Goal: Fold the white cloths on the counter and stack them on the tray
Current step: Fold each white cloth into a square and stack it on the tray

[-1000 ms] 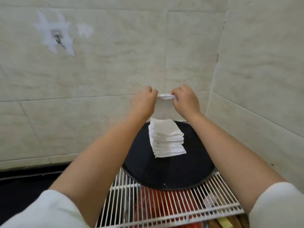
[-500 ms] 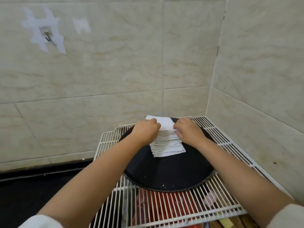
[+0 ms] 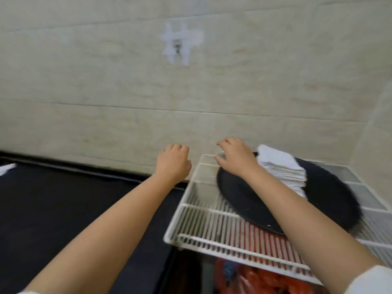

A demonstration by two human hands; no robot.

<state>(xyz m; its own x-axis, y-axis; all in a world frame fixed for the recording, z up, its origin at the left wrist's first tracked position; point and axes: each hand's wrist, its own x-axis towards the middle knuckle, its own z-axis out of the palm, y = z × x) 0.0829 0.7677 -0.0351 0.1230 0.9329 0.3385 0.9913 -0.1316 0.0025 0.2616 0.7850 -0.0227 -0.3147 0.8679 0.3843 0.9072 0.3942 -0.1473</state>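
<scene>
A stack of folded white cloths (image 3: 282,168) sits on the round black tray (image 3: 326,200), which lies on a white wire rack (image 3: 203,225). My right hand (image 3: 235,159) hovers over the tray's left rim, left of the stack, fingers loosely curled and holding nothing. My left hand (image 3: 174,163) is in the air left of the rack, over the black counter's back edge, fingers curled, nothing in it. A white cloth (image 3: 6,168) shows at the far left edge on the black counter (image 3: 63,209). The view is blurred by motion.
Beige tiled walls stand close behind and to the right. A hook with white adhesive marks (image 3: 180,45) is on the back wall. Red and orange bags (image 3: 265,279) lie under the rack.
Both hands have let go of the folded cloth, which now lies on the stack, and moved left off it. The view has swung left, showing the black counter.
</scene>
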